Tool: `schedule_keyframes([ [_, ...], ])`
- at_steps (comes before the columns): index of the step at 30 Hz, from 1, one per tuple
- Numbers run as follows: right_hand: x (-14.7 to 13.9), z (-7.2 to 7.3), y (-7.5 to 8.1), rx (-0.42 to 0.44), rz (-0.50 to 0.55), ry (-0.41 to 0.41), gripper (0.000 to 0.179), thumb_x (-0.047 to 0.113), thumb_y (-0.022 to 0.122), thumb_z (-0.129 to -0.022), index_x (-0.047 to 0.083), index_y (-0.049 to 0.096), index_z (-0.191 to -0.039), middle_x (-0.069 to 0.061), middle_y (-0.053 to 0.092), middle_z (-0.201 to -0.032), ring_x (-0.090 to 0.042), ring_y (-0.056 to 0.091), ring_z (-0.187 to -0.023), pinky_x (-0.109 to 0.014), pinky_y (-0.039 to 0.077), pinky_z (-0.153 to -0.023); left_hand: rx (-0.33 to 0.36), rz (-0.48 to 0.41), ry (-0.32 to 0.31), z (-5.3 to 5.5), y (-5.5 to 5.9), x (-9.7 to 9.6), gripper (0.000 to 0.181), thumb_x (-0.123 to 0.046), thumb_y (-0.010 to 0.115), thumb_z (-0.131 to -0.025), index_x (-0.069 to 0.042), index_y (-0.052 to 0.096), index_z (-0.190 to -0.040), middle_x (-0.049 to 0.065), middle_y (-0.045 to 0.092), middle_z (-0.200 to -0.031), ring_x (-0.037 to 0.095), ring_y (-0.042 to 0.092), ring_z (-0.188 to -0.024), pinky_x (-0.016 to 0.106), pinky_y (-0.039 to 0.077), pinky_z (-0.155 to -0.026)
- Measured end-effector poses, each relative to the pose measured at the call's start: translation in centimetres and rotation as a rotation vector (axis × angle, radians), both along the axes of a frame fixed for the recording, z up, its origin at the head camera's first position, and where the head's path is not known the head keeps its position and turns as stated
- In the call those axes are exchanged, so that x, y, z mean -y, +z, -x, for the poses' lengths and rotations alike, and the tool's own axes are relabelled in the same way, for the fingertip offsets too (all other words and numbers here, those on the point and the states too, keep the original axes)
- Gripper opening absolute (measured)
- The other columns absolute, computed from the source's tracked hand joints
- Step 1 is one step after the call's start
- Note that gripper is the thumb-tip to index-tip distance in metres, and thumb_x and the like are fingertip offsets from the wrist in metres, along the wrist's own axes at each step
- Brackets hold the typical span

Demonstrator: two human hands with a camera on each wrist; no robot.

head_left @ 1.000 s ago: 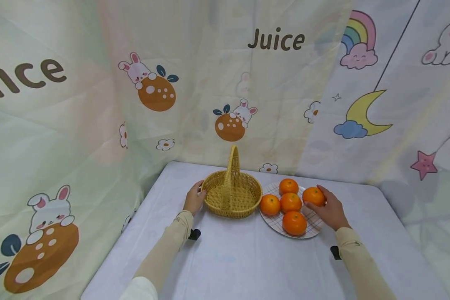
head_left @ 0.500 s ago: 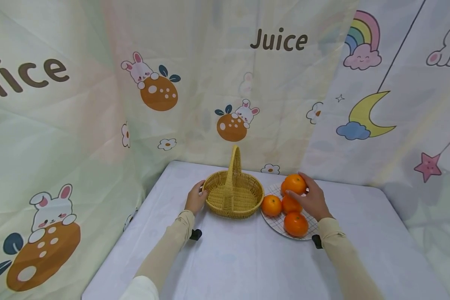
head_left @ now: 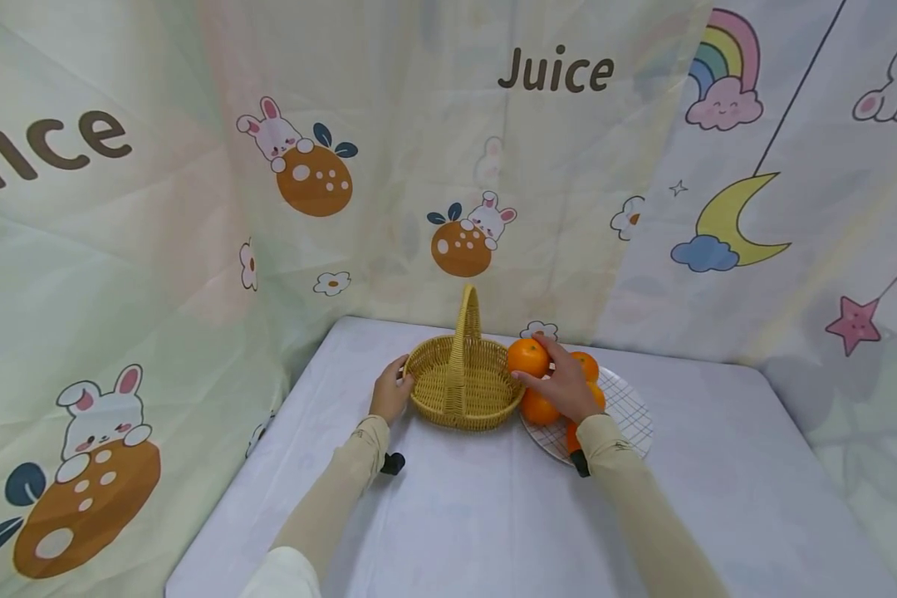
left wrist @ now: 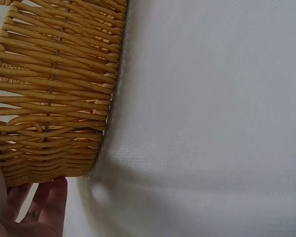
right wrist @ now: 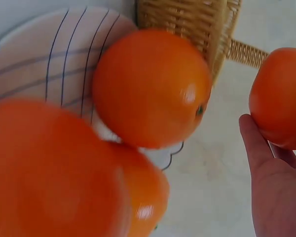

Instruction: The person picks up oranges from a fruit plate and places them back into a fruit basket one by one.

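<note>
A wicker basket [head_left: 486, 386] with a tall arched handle stands on the table. At its left rim my left hand [head_left: 390, 394] grips it; in the left wrist view fingertips [left wrist: 59, 190] lie against the woven side. My right hand [head_left: 563, 384] holds an orange [head_left: 527, 357] between thumb and fingers, raised near the basket's right rim. Below that hand, several more oranges [head_left: 540, 409] sit on a round plate [head_left: 631, 415] with a grid pattern, partly hidden by the hand and sleeve. The right wrist view shows the held orange [right wrist: 283, 98] off the plate.
A white cloth [head_left: 456, 515] covers the table. Patterned curtains [head_left: 389, 124] with cartoon prints hang behind it and at both sides. The plate stands close to the basket's right side.
My right hand has carried the orange leftward from the plate's right side to the basket's right rim. My left hand has stayed on the basket.
</note>
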State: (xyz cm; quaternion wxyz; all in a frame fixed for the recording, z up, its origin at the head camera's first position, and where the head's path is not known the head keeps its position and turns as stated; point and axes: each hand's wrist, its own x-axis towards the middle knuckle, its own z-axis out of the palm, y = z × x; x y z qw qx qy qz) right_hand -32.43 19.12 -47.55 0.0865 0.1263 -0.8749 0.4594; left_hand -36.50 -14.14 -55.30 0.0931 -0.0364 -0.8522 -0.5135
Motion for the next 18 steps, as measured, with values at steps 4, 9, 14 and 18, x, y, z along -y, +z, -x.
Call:
schedule_keyframes([
  [4, 1.7, 0.2, -0.3, 0.022, -0.009, 0.037, 0.086, 0.054, 0.075, -0.078, 0.024, 0.037, -0.150, -0.007, 0.041, -0.149, -0.031, 0.049, -0.125, -0.052, 0.046, -0.100, -0.021, 0.002, 0.001, 0.0, 0.0, 0.1, 0.049, -0.007, 0.053, -0.096, -0.003, 0.046, -0.144, 0.016, 0.050, -0.140, 0.032, 0.055, -0.117, 0.043, 0.050, -0.095],
  [9, 3.3, 0.4, -1.1, 0.067, -0.020, 0.047, 0.087, 0.053, 0.077, -0.076, 0.023, 0.039, -0.149, -0.004, 0.048, -0.142, -0.029, 0.052, -0.120, -0.052, 0.047, -0.098, -0.013, 0.006, 0.024, 0.0, -0.3, -0.2, 0.048, -0.007, 0.053, -0.095, -0.004, 0.047, -0.143, 0.016, 0.051, -0.140, 0.032, 0.055, -0.117, 0.044, 0.048, -0.097],
  [14, 4.4, 0.7, -2.0, 0.050, -0.038, 0.076, 0.085, 0.045, 0.079, -0.078, 0.013, 0.040, -0.147, -0.005, 0.052, -0.136, -0.028, 0.052, -0.118, -0.053, 0.046, -0.099, -0.029, -0.004, 0.043, 0.0, -0.4, -0.4, 0.047, -0.007, 0.052, -0.096, -0.004, 0.047, -0.143, 0.016, 0.052, -0.138, 0.031, 0.055, -0.116, 0.044, 0.049, -0.095],
  [18, 5.1, 0.9, -2.5, 0.054, -0.044, 0.087, 0.084, 0.043, 0.081, -0.077, 0.010, 0.042, -0.144, -0.004, 0.053, -0.133, -0.027, 0.053, -0.116, -0.053, 0.045, -0.099, -0.019, -0.005, 0.056, -0.1, -0.4, -0.4, 0.047, -0.008, 0.051, -0.097, -0.006, 0.047, -0.143, 0.015, 0.052, -0.138, 0.030, 0.055, -0.117, 0.043, 0.050, -0.095],
])
